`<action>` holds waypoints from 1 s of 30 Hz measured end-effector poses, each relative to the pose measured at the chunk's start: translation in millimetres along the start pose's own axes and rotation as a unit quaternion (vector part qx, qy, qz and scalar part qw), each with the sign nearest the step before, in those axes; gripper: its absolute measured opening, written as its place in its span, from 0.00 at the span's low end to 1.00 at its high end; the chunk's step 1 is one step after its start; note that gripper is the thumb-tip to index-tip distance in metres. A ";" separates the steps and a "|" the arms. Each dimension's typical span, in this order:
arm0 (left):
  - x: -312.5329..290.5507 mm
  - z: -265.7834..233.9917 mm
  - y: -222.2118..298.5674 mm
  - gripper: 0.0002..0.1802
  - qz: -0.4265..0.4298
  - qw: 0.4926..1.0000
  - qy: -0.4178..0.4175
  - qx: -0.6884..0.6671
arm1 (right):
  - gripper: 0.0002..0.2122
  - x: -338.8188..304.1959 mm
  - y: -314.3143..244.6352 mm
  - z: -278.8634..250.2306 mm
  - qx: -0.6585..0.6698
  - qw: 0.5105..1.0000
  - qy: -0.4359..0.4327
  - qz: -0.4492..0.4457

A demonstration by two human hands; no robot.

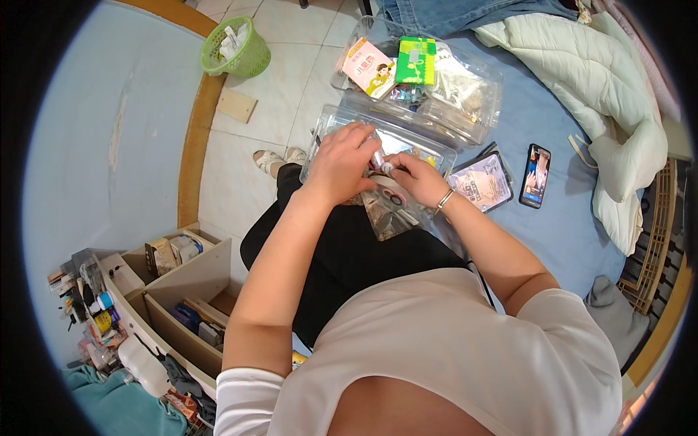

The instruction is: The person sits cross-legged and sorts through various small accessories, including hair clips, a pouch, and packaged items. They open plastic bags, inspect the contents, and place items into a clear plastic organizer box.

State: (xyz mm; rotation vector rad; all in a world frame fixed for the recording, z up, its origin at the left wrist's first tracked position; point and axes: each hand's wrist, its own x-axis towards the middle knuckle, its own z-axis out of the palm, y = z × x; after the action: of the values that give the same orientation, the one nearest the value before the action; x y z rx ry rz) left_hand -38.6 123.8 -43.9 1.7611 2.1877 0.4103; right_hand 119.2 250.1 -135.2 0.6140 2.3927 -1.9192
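Over my lap, in front of a clear plastic box [327, 120], both hands work close together. My left hand [342, 163] is closed, its fingers curled about a small pale, shiny tube [377, 158] that shows only in part. From the right, my right hand [416, 179] pinches the lower end of that tube between thumb and fingers. Below them a clear plastic bag [392, 218] with small dark ring shapes in it rests against my black-clad legs. My left hand hides part of the box and whatever lies under its palm.
Behind stands a second clear box [491, 109] with a pink carton [368, 69] and a green packet [416, 62]. On the blue bed sheet lie a purple-white packet [483, 182] and a phone [535, 176]. A green basket [251, 52] stands on the floor; an open drawer unit [182, 283] is at left.
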 end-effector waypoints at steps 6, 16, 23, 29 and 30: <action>8.9 -2.2 -6.8 0.42 0.020 0.980 -0.188 0.069 | 0.10 -15.1 -36.0 -10.6 -0.100 0.993 -0.041 -0.045; -20.5 -3.3 -0.5 0.33 0.004 0.991 -0.103 0.083 | 0.06 -39.6 -43.0 -54.6 -0.177 0.975 0.136 -0.003; -34.0 -1.5 -4.4 0.31 -0.002 0.995 -0.059 0.075 | 0.08 -35.5 -34.9 -64.4 -0.221 0.966 0.129 0.036; -34.4 -1.8 -4.3 0.32 -0.008 0.994 -0.068 0.083 | 0.10 -31.9 -34.1 -64.3 -0.305 0.946 0.102 0.043; -34.6 -1.3 -4.4 0.32 -0.008 0.994 -0.068 0.085 | 0.11 -32.2 -34.2 -64.9 -0.316 0.942 0.107 0.034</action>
State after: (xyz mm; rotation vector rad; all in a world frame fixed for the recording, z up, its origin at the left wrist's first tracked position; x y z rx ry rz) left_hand -36.1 89.0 -42.6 1.7974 2.1947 0.0981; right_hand 153.4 296.0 -79.0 0.8578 2.8420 -0.9845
